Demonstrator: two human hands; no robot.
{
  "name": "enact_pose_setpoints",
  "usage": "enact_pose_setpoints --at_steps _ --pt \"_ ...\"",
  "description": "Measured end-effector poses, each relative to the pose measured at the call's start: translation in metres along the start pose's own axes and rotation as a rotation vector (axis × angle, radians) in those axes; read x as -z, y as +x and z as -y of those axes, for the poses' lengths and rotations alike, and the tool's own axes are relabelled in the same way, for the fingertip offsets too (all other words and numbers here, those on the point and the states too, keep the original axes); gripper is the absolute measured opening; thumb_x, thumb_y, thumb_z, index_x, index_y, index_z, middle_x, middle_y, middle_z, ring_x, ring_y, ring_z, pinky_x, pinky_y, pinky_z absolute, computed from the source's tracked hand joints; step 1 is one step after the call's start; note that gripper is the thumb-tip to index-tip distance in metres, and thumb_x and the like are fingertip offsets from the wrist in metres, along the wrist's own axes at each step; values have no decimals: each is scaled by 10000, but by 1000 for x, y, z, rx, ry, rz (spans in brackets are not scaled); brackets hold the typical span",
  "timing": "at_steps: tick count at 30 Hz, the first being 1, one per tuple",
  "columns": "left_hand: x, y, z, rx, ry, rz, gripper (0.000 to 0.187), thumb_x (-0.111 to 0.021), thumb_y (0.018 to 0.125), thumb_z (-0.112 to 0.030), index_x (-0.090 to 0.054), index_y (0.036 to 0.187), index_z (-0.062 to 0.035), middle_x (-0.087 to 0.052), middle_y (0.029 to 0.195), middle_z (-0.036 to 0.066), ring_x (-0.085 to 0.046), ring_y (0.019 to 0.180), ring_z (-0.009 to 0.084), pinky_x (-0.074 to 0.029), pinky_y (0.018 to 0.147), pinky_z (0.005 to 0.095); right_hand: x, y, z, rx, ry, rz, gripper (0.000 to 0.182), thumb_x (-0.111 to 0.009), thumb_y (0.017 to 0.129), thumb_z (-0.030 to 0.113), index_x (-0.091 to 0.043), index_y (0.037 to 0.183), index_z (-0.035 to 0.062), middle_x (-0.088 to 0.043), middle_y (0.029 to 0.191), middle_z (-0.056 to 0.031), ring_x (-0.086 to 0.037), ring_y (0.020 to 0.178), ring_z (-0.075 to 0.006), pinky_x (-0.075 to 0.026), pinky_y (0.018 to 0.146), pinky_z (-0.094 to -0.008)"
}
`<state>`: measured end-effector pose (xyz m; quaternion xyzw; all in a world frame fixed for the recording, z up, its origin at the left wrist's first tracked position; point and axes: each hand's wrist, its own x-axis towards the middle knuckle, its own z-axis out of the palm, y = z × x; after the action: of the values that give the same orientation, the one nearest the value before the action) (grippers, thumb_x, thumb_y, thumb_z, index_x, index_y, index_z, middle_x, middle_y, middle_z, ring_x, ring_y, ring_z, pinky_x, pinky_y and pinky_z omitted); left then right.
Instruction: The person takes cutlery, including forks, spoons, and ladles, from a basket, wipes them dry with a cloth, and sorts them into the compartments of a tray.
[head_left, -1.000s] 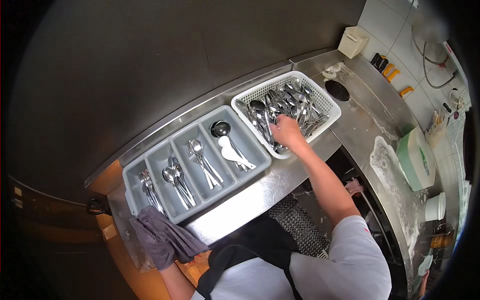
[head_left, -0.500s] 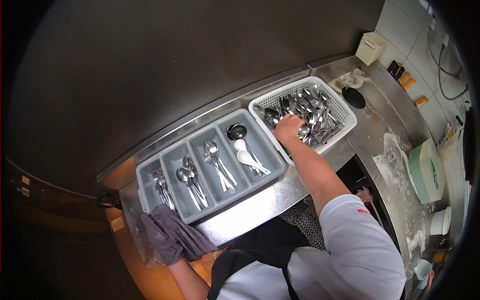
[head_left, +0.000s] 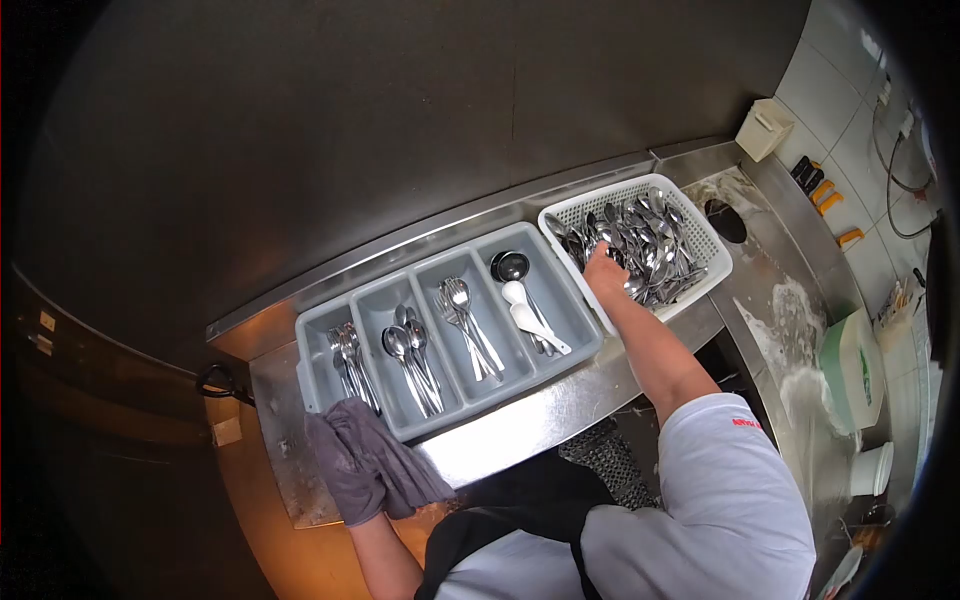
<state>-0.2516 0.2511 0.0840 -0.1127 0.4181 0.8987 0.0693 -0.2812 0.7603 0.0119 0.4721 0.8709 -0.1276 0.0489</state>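
My right hand (head_left: pixel 606 272) reaches over the near left side of the white perforated basket (head_left: pixel 715 250). One finger stretches out and touches the heaped spoons and forks (head_left: pixel 655 245); the other fingers are partly hidden. A grey cloth (head_left: pixel 350 450) covers my left hand, which grips it at the near left corner of the grey cutlery tray (head_left: pixel 455 408). The tray has compartments with small cutlery (head_left: pixel 352 365), metal spoons (head_left: pixel 408 355) and forks with a spoon (head_left: pixel 466 325). Black ladles (head_left: pixel 510 266) and white spoons (head_left: pixel 535 325) lie in its rightmost compartment.
The tray and basket stand side by side on a steel counter (head_left: pixel 520 400) against a dark wall panel. To the right is a wet, soapy steel surface (head_left: pixel 770 300) with a dark round opening (head_left: pixel 726 221). A green and white container (head_left: pixel 850 370) and orange-handled tools (head_left: pixel 825 195) are there too.
The view has shifted, so the tray and basket sit further right and lower in it. My right hand's finger now stretches out over the cutlery. My left hand keeps the cloth.
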Motion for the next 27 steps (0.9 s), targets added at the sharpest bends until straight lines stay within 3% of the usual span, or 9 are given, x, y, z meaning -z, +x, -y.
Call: enact_pose_setpoints --at_steps 7,12,14,15,19,20,23,24,27 --pt "0 1 -1 11 20 24 453 -488 1003 -418 -612 1115 3 -658 1039 102 -644 919 201 -542 831 312 7 -4 6 20 134 -43 473 -559 883 236 -318 1250 61 -644 1132 -260 -638 1083 -369 -455 930 -523" --pt "-19 -15 -4 -126 185 43 442 -461 1018 -398 -617 1115 3 -664 1039 98 -647 919 199 -540 834 305 19 -7 0 33 233 32 947 -786 691 310 -189 1356 -5 -635 1101 -289 -640 1041 -402 -500 942 -424" --pt "4 -2 0 -11 51 78 439 -455 1022 -392 -616 1116 5 -663 1039 100 -647 923 203 -539 840 303 14 1 -8 78 307 8 990 -798 658 302 -174 1360 -11 -635 1103 -285 -631 1050 -412 -500 942 -415" --pt "-4 -6 0 -64 112 59 450 -469 1012 -412 -619 1098 3 -659 1018 98 -641 903 202 -538 819 305 15 2 -11 99 342 -4 1012 -805 641 298 -166 1362 -14 -635 1103 -283 -627 1054 -417 -501 942 -410" --pt "-9 -5 4 -102 96 18 469 -496 993 -446 -623 1066 -1 -654 966 95 -633 852 201 -538 764 309 12 14 -29 258 660 -108 917 -788 587 173 -295 1331 -35 -624 1105 -259 -652 982 -359 -500 925 -354" --pt "0 1 6 -65 28 16 466 -495 994 -443 -623 1068 -1 -656 962 94 -635 845 201 -540 757 309 11 12 -32 337 906 -138 775 -766 586 81 -406 1262 -35 -618 1077 -211 -651 919 -302 -527 848 -371" --pt "-12 -7 3 -31 46 30 458 -494 996 -437 -618 1071 -2 -658 954 94 -639 831 207 -545 749 313 17 23 -48 310 1355 392 668 -734 603 10 -456 1209 -37 -628 1004 -165 -655 847 -262 -548 744 -385" --pt "-8 -5 4 -36 44 36 458 -496 995 -439 -618 1066 -3 -658 954 94 -640 830 208 -546 746 313 21 14 -47 323 1418 406 510 -705 618 -37 -530 1096 -63 -644 888 -147 -659 760 -229 -548 660 -372" --pt "-3 0 7 -37 12 46 455 -500 993 -442 -617 1053 -6 -659 953 95 -642 827 209 -551 742 312 15 23 -48 186 1370 587 339 -718 645 -21 -617 963 -82 -666 790 -147 -669 655 -243 -558 616 -371"
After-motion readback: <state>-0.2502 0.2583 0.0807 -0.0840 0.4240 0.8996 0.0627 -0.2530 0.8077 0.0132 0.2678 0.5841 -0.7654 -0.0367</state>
